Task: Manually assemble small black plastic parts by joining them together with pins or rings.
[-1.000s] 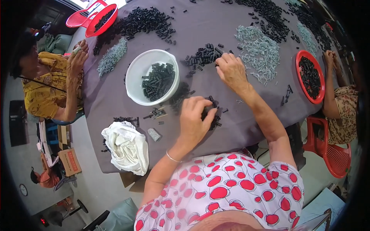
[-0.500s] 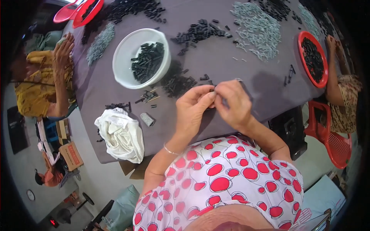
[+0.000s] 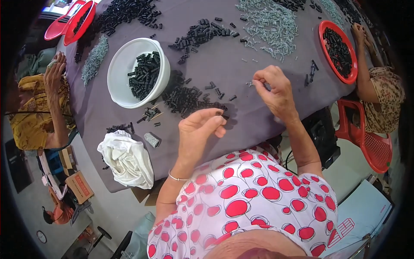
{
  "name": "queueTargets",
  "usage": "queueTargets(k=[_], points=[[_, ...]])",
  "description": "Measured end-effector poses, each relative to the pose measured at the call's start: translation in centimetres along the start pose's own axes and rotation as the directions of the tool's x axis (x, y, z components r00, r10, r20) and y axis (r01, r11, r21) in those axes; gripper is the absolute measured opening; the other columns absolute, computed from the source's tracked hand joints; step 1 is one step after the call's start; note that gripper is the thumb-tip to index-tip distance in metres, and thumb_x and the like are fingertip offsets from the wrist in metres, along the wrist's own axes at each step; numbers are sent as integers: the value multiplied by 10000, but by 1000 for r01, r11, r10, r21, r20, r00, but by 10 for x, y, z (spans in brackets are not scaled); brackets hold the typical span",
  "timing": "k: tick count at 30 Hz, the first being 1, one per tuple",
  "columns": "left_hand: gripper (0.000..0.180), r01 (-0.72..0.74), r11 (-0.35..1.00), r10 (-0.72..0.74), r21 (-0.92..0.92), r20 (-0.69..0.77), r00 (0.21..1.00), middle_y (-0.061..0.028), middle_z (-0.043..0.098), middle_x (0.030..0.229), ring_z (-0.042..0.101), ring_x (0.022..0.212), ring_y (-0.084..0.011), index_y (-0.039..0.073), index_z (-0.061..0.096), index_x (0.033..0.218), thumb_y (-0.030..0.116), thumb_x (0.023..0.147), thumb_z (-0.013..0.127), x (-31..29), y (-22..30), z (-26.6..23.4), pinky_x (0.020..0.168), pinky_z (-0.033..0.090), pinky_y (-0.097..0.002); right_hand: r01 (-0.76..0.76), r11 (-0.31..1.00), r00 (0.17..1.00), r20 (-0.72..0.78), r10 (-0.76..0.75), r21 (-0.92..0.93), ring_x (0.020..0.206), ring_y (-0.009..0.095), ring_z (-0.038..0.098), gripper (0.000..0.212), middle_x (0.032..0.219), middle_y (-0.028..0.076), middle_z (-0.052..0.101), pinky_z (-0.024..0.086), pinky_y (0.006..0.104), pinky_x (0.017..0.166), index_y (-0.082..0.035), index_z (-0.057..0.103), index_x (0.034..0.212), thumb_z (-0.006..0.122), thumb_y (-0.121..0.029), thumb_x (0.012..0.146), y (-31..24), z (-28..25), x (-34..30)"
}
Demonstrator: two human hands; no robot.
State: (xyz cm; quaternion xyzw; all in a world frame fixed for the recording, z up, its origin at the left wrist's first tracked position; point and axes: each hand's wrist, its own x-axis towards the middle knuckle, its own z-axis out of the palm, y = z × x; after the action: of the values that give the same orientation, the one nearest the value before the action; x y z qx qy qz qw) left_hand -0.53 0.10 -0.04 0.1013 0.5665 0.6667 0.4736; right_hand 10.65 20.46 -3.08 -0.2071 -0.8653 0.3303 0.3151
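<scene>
My left hand is closed, with a small black plastic piece pinched between thumb and fingertips. To its right and a little farther off, my right hand is closed too, its thumb and forefinger pinching a tiny metal spring. The two hands are apart. Beyond my left hand spreads a heap of small black parts, with several loose ones trailing to the right. Past the right hand lies a wide pile of silvery springs.
A white bowl of black tubes stands at left, near a white cloth and a grey block. Red baskets hold black parts. Other people sit at both sides: a yellow sleeve at left, a patterned top at right.
My hands were together before and are now apart. The right hand has moved right and away to the springs; the left has come slightly left. The whole view has shifted somewhat.
</scene>
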Motion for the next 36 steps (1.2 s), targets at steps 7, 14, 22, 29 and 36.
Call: queueTargets(k=[7,14,22,29,36], points=[[198,26,1000,-27,-17,-59,998,-110,676,821,631,656,-122,-42,654,1050,33,867,631,-1,2,0,619,520,-236,116,878,986,162,-45,-464,830,203,508,136,797,15,512,389,365,722,-132,583,761,698,-162,695,-8,16,2],[186,10,998,-14,-56,-77,997,-113,675,844,639,679,-134,-42,626,1025,34,857,656,3,-1,-2,612,516,-241,165,921,980,165,-113,-354,794,231,537,140,796,32,518,430,379,666,-110,567,791,676,-122,703,4,26,15],[162,12,992,-10,-127,17,1000,-125,680,876,661,707,-155,-18,622,1026,63,886,631,5,-8,-7,618,540,-252,174,927,985,64,-162,-333,748,266,574,168,790,83,538,483,351,634,-97,596,852,634,-15,711,7,30,22],[178,38,987,-37,-158,7,999,-134,679,901,666,733,-167,-20,625,1050,63,892,619,4,-5,-7,623,542,-256,-381,736,915,343,213,560,740,28,542,82,860,-24,613,443,187,644,-11,642,926,634,13,848,-21,7,14],[187,-94,995,95,-30,6,995,-96,681,892,644,733,-120,-39,638,1045,40,875,639,-5,-4,-1,652,528,-228,33,910,952,264,-154,414,701,164,634,136,809,72,662,491,252,615,-20,633,890,670,41,774,-59,3,4]])
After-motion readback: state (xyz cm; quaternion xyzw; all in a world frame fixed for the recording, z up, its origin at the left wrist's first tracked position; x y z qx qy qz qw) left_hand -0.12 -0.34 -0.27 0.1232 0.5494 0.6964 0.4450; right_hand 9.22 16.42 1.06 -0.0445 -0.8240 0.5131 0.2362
